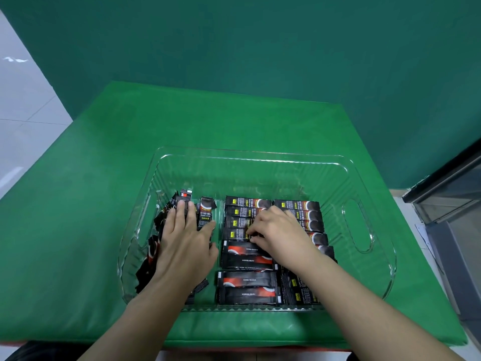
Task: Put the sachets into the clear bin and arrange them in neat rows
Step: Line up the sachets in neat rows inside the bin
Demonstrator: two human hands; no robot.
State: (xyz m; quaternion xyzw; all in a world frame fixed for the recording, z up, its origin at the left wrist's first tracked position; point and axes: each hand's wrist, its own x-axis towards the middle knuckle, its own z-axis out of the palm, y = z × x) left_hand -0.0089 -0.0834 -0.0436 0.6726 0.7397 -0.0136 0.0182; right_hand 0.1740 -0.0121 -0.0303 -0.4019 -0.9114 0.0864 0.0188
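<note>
Clear plastic walled everything we were working on: the clear bin (364, 225) sat on a green cloth-covered table (78, 230), and every sachet we could see already lay inside it.

From the head camera, our left hand (182, 246) lay flat on a loose pile of sachets (158, 230) against the bin's left wall, fingers straight and close together, thumb out toward the middle. We judged that it was there to hold the jumble down and keep it from sliding into the tidy part.

To the right, two neat rows of sachets (247, 287) ran from near to far, each black and red packet lying crosswise and overlapping the next. Our right hand (278, 230) rested on the middle of these rows with its fingers curled; the fingertips seemed to pinch the edge of one sachet (239, 234), probably to square it with its neighbours, though the view was too small to be sure.

The far strip of the bin floor held no packets, so we judged the leftover pile would go there or into a third row.
</note>
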